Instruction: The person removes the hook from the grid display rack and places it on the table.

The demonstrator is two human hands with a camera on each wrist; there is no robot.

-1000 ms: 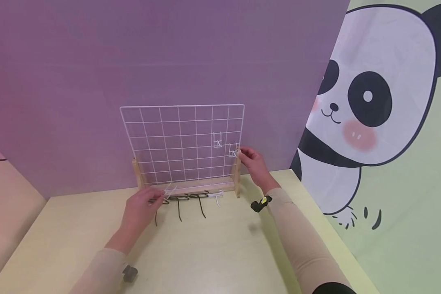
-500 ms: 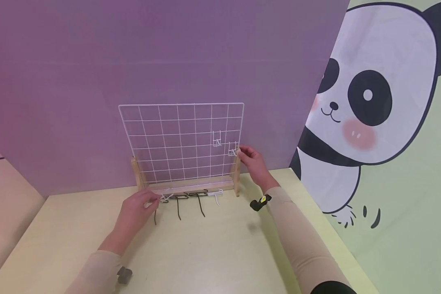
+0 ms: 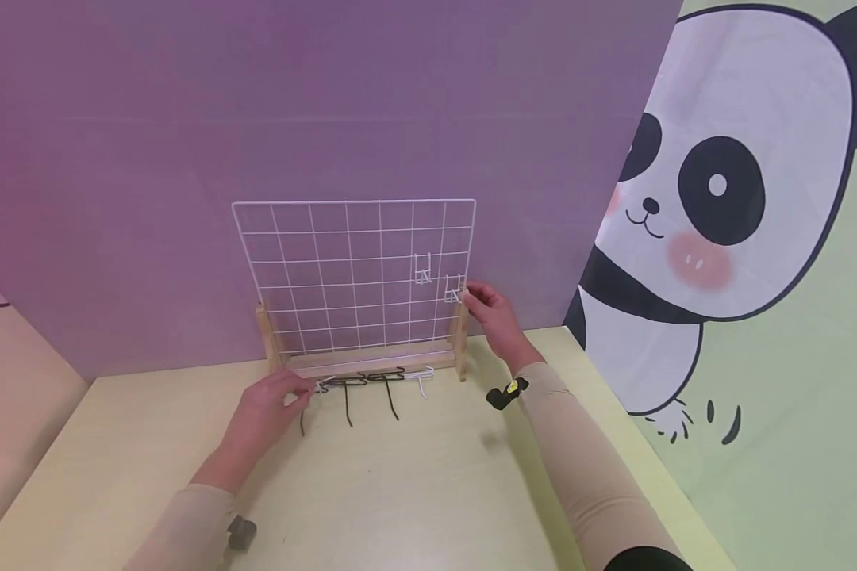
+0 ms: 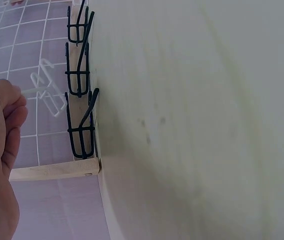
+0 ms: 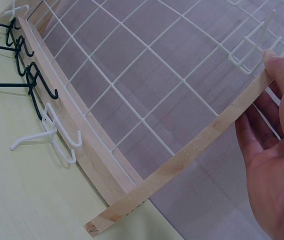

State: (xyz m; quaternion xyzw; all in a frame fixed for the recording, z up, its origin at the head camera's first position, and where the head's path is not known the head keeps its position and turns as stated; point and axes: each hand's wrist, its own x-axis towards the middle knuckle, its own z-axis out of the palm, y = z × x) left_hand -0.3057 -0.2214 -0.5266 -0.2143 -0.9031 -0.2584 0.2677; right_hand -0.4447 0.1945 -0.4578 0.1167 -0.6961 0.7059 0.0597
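Note:
My left hand [image 3: 260,416] pinches the stem of a white wire hook [image 4: 43,90] between thumb and fingertips, in front of the grid's lower left part. My right hand [image 3: 498,321] holds the right edge of the white wire grid panel [image 3: 353,201] at the top of the wooden stand [image 5: 177,160], thumb in front, other fingers behind. Two white hooks hang on the grid's right side, one higher [image 3: 423,275] and one lower [image 3: 453,296], beside my right thumb. Along the stand's base lie three black hooks [image 4: 79,130] and one white hook [image 5: 52,132].
The panel stands upright on a pale table [image 3: 400,492], close to a purple wall [image 3: 400,95]. A panda picture [image 3: 721,190] covers the wall at the right. Small black devices sit on both wrists, such as the left device [image 3: 242,533].
My left hand has shifted slightly left with the white hook, and the hook has tilted lower. My right hand keeps its place at the panel's edge.

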